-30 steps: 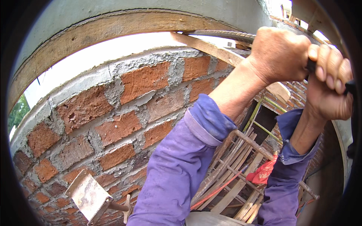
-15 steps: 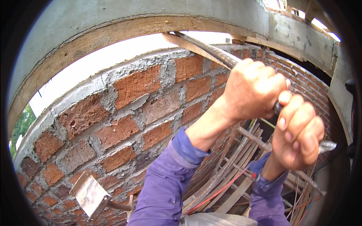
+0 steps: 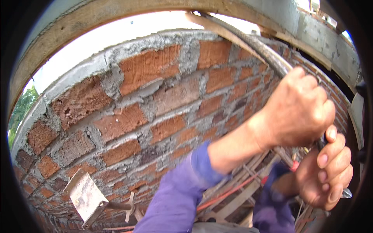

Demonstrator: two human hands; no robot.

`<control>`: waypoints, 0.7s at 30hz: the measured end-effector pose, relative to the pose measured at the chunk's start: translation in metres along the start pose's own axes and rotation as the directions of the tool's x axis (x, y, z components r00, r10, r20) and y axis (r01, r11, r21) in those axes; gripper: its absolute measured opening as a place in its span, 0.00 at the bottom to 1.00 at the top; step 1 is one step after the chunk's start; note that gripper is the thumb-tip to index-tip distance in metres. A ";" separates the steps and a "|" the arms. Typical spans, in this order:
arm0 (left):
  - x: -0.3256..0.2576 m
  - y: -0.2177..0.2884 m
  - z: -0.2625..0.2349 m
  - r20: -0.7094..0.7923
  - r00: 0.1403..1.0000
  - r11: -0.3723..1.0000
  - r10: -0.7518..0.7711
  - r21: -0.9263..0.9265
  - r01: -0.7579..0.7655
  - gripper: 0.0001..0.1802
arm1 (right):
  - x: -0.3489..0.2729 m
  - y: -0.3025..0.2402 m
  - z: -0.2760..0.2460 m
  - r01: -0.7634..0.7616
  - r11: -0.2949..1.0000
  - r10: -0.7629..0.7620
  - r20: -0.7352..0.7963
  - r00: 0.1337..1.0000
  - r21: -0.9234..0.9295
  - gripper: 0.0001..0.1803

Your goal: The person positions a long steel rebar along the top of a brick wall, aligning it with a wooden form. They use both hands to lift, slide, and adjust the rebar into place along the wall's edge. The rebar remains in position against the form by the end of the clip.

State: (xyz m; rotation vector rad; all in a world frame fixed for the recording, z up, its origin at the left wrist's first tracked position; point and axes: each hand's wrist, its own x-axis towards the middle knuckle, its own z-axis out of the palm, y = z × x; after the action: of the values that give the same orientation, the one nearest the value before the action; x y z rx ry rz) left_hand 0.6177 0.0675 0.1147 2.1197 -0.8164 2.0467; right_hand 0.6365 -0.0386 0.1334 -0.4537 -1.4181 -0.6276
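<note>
A long metal pry bar slants from under the timber edge of a concrete beam down to the right. My left hand is closed round its middle stretch. Lower on the same bar, my right hand is wrapped just below the left, and the bar's pale tip sticks out beyond it. The bar's upper end meets the timber board at the beam's underside; its exact contact is hard to make out. A thin wooden strip runs along beside the bar.
A curved brick wall with rough mortar stands in front of me. At lower left a rusty metal plate bracket on a rod with a wing nut juts out. Below my arms lie wooden poles and planks. The concrete beam continues right.
Both hands have moved down and to the right with the lower part of the bar. The view has also shifted, so the beam sits higher in the picture.
</note>
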 end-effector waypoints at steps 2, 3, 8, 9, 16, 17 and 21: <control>0.003 -0.007 0.019 -0.096 0.995 0.998 0.031 -0.049 -0.035 0.16 | -0.028 -0.008 -0.027 0.012 0.984 -0.047 0.196 0.980 0.176 0.14; -0.007 -0.013 0.016 -0.020 0.997 0.992 0.070 -0.101 -0.071 0.14 | -0.038 -0.013 -0.034 0.037 0.992 -0.069 0.262 0.962 0.124 0.13; 0.012 -0.011 0.014 0.113 0.993 0.999 0.021 -0.036 -0.017 0.11 | -0.024 -0.028 -0.030 -0.104 0.992 0.083 0.232 0.969 0.077 0.14; 0.019 -0.009 0.009 0.158 0.987 1.000 -0.005 -0.027 0.010 0.10 | -0.012 -0.026 -0.029 -0.085 0.990 0.058 0.219 0.974 0.115 0.15; 0.080 -0.037 0.025 -0.040 0.999 0.998 -0.004 0.070 0.007 0.09 | 0.064 -0.016 -0.044 -0.221 0.956 0.207 0.090 0.974 0.193 0.16; 0.085 -0.042 0.030 0.044 0.998 0.994 -0.052 0.094 0.048 0.09 | 0.071 -0.022 -0.041 -0.221 0.946 0.214 0.055 0.975 0.237 0.15; 0.108 -0.045 0.035 0.083 0.989 0.982 -0.121 0.159 0.107 0.08 | 0.112 -0.039 -0.019 -0.121 0.982 0.131 -0.058 0.990 0.147 0.18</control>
State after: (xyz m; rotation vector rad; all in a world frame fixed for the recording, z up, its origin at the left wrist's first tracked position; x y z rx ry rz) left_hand 0.6646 0.0578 0.2274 2.2981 -0.5475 2.0270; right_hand 0.6301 -0.0947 0.2392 -0.4016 -1.3489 -0.4314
